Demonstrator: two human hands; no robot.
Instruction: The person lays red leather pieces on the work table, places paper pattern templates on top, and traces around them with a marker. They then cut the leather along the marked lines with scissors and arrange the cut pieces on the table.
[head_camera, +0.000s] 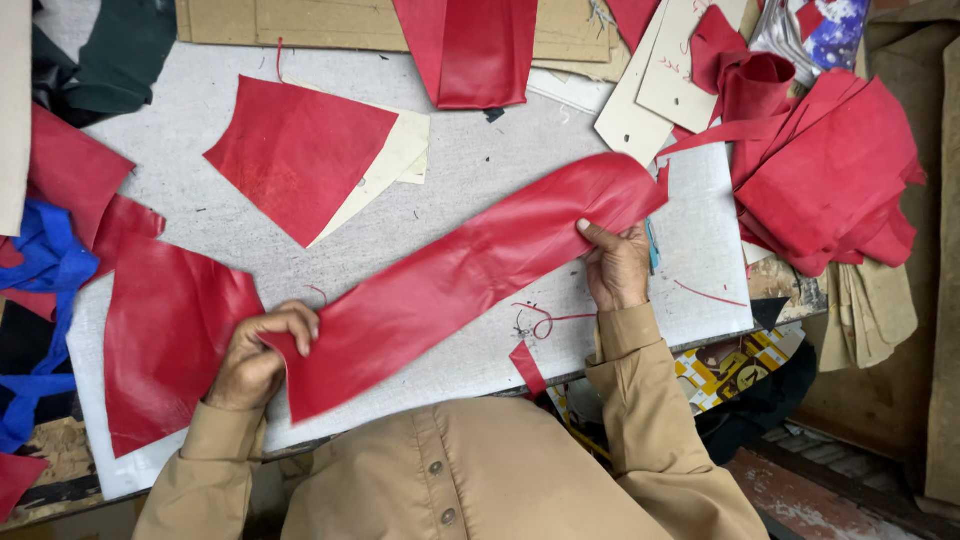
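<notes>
From the head view, a long red leather strip (470, 275) lies slantwise across the grey bench (480, 165), running from the lower left up to the upper right. The left hand (262, 355) is closed on the strip's lower end, fingers curled over the edge and thumb underneath, so that end is pinched fast. The right hand (618, 265) grips the upper end near its rounded tip, thumb laid flat on top of the leather and the other fingers tucked behind it. Between the two hands the strip is drawn fairly flat against the bench.

Just beside the left hand, a broad red leather panel (165, 335) rests on the bench, partly under the strip's lower end. Farther up, a red square piece (295, 150) lies on a cream card (395, 160). A folded red piece (475, 50) sits at the top edge over brown cardboard (300, 22). A heap of red offcuts (825, 165) is piled at the right, and blue cloth (45, 265) hangs at the left edge. A loose red thread (545, 320) curls near the right wrist.
</notes>
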